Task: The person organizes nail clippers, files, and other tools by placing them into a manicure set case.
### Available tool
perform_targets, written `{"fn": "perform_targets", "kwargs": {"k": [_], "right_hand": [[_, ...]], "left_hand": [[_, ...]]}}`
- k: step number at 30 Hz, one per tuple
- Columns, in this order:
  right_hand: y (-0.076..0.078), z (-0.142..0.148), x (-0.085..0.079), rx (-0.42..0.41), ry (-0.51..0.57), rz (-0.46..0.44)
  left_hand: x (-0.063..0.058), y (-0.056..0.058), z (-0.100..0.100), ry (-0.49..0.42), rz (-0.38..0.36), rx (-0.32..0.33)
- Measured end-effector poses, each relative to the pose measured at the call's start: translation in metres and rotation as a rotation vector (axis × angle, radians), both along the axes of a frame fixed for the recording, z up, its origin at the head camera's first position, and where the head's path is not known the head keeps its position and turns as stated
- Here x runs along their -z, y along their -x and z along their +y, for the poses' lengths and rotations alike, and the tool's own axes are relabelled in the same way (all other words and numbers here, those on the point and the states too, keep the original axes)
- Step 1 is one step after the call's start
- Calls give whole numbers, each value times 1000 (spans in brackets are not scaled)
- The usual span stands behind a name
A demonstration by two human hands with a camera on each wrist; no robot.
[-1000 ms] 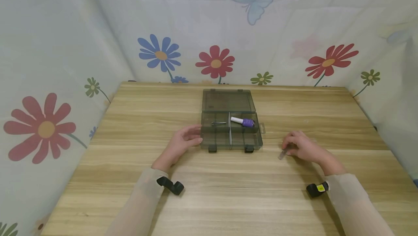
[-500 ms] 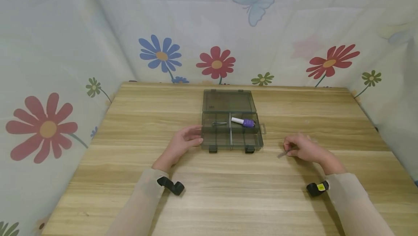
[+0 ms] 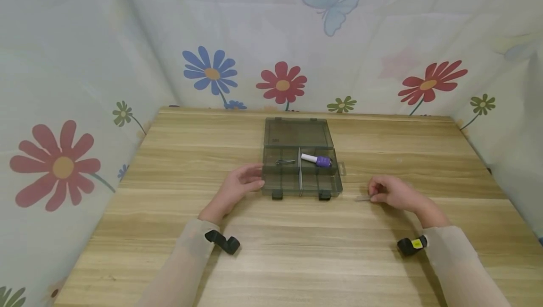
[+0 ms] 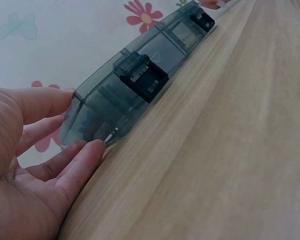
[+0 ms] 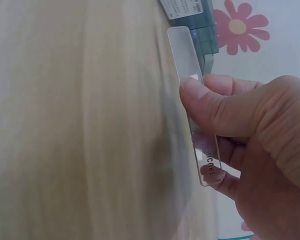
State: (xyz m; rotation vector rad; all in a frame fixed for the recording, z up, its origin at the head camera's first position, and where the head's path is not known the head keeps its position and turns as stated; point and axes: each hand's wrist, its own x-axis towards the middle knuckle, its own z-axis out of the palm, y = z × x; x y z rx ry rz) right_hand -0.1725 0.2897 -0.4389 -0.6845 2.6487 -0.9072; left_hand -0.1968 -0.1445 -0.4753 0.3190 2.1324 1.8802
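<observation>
My left hand [image 3: 238, 185] rests at the left end of a smoky transparent compartment box [image 3: 280, 184], thumb and fingertips against its wall with the fingers loosely extended. In the left wrist view, the fingertips [image 4: 96, 146] touch the lower corner. The box's lid [image 3: 297, 132] lies back, away from me. Inside are a purple nail polish bottle [image 3: 323, 161] with a white cap, back right, and a small slim metal piece [image 3: 285, 161], back left. Right of the box, my right hand [image 3: 390, 191] pinches a clear glass nail file [image 5: 186, 52] with a frosted half and partial lettering, above the table.
A pale divider [image 3: 300, 179] splits the box left from right. Two black latches [image 3: 277, 194] face me on its front, and a hanging tab [image 3: 342, 169] sticks out on the right. Behind the wooden table [image 3: 288, 255] hangs a floral curtain [image 3: 237, 24].
The nail file has turned in my right fingers, from slanting toward me to lying nearly level and pointing left at the box. My left hand and the box have stayed put.
</observation>
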Motion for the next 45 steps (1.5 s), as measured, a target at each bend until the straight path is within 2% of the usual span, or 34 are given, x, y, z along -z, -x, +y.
{"fn": "perform_targets", "kwargs": {"k": [14, 23, 28, 35, 45], "right_hand": [[5, -10, -10, 6, 71, 2], [10, -19, -23, 5, 45, 56], [14, -27, -29, -7, 52, 99], [19, -41, -39, -36, 92, 112], [24, -73, -49, -63, 96, 153]], "left_hand": [[2, -1, 0, 1, 22, -21], [2, -3, -1, 0, 26, -26], [2, -2, 0, 4, 12, -25], [-1, 1, 1, 21, 7, -16], [-7, 2, 1, -9, -50, 27]]}}
